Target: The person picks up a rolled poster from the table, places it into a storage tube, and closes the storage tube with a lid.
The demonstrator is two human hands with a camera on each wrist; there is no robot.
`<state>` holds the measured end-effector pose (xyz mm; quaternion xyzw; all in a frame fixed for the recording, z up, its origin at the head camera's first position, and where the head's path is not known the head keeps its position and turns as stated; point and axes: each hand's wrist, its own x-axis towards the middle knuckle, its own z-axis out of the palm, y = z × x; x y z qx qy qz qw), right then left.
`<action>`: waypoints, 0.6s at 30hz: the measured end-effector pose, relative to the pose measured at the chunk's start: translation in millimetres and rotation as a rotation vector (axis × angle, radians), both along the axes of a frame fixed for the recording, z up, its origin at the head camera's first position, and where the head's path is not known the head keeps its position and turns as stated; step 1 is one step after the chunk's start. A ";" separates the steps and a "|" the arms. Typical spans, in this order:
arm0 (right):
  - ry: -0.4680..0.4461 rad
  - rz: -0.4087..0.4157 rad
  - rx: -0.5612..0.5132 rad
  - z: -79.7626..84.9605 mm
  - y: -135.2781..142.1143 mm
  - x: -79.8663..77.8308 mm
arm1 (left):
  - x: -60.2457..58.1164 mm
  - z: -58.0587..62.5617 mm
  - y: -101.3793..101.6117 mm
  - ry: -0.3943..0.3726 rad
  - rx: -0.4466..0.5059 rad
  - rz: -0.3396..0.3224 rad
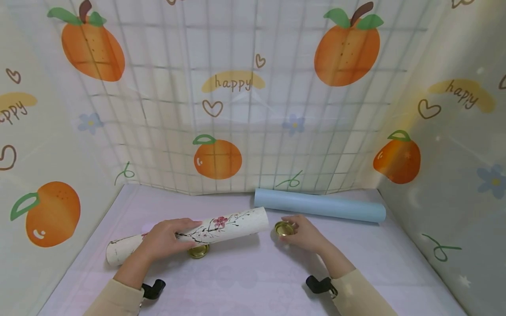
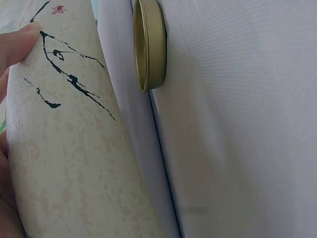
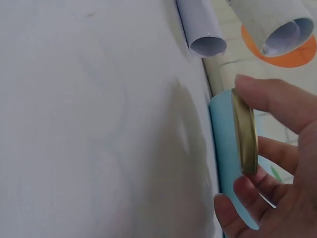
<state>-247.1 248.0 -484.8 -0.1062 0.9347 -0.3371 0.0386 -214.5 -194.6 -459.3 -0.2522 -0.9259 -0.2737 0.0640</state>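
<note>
My left hand [image 1: 168, 239] grips a cream wallpaper roll [image 1: 237, 223] printed with dark branches and red blossoms. The roll lies aslant, its right end raised off the table; that hollow end [image 3: 290, 37] faces the right wrist camera. Between thumb and fingers, my right hand [image 1: 302, 235] pinches a round gold lid [image 1: 283, 228] just beyond this end; in the right wrist view the lid [image 3: 245, 131] stands on edge. Another gold lid [image 1: 199, 251] lies on the table below the wallpaper roll, partly hidden by it, and shows beside the roll in the left wrist view [image 2: 151, 44].
A light blue roll [image 1: 320, 205] lies along the back right of the table [image 1: 237, 289]. A pale lavender roll [image 3: 200, 22] lies behind the wallpaper roll, mostly hidden in the head view. Printed curtains [image 1: 158, 109] enclose the back and sides.
</note>
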 end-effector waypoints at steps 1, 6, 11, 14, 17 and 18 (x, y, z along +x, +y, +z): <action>0.002 -0.007 -0.002 0.7 0.4 0.6 | -0.2 -0.1 0.0 -0.002 -0.001 0.001; 0.020 -0.017 -0.010 4.9 3.6 3.3 | -0.8 -0.5 0.3 -0.006 0.000 0.008; 0.039 -0.018 -0.030 10.9 6.4 6.3 | -0.5 -1.0 0.0 -0.003 -0.001 0.008; 0.060 -0.018 -0.043 14.6 7.8 8.0 | 0.4 -0.7 -0.1 -0.003 0.003 0.003; 0.076 -0.022 -0.069 18.2 9.1 9.2 | 0.6 -0.8 0.1 0.006 0.011 -0.005; 0.076 -0.022 -0.080 19.6 9.4 9.6 | 0.6 -0.8 0.3 0.009 0.011 -0.007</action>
